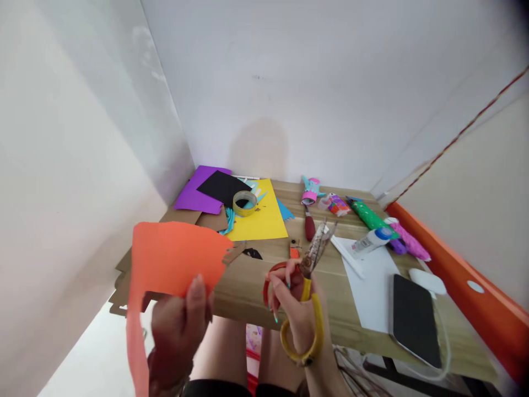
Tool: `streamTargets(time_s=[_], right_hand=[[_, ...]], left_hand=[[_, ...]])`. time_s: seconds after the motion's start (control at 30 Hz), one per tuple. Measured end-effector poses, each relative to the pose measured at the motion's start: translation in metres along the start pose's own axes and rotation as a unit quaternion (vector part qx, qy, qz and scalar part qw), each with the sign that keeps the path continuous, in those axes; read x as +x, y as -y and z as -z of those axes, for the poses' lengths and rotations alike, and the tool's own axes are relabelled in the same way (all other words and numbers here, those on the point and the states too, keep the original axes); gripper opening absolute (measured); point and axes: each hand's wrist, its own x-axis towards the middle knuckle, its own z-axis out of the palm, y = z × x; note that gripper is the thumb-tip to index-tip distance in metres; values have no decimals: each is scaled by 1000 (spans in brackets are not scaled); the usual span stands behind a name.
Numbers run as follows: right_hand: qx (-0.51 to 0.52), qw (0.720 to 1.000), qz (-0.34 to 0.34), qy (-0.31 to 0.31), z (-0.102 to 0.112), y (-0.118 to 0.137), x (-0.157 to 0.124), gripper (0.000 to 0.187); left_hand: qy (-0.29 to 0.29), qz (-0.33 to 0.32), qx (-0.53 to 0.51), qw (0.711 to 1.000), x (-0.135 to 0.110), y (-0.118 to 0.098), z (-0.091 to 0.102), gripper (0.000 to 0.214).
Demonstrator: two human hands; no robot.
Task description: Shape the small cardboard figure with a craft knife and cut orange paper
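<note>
My left hand (178, 325) is closed on the lower edge of an orange paper sheet (173, 259), thumb on top; a long strip of it hangs down at the left. My right hand (295, 314) grips a pair of scissors (312, 259) with red and yellow handles, fingers through the loops. The blades point up and away, slightly apart, a short way right of the orange sheet and not touching it. Both hands are held above the near edge of a wooden table (248, 281).
On the table lie yellow paper (262, 220), purple paper (197, 193) with a black sheet (223, 186), a tape roll (244, 203), a red-handled tool (309, 227), a glue bottle (372, 240), white paper (372, 281) and a black phone (414, 320). Walls close in on the left and back.
</note>
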Motion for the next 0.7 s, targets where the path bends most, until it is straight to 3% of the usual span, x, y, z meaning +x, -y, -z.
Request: streamTargets(time_s=[0.17,0.37,0.53,0.7], right_hand=[[-54,997,-31,-50,13,0,6,53],[-111,991,-70,-30,21,-14,10,44],[-124,990,-67,-31,27,-28,10,44],[-117,989,-87,-32,22,-25,10,50]], left_hand=[[-4,19,-10,1000,9,-7,15,63],[67,58,-7,996,-7,-12,4,63],[76,71,-27,994,-15,-5,-4,62],[90,80,-31,992,-21,3,-5,64]])
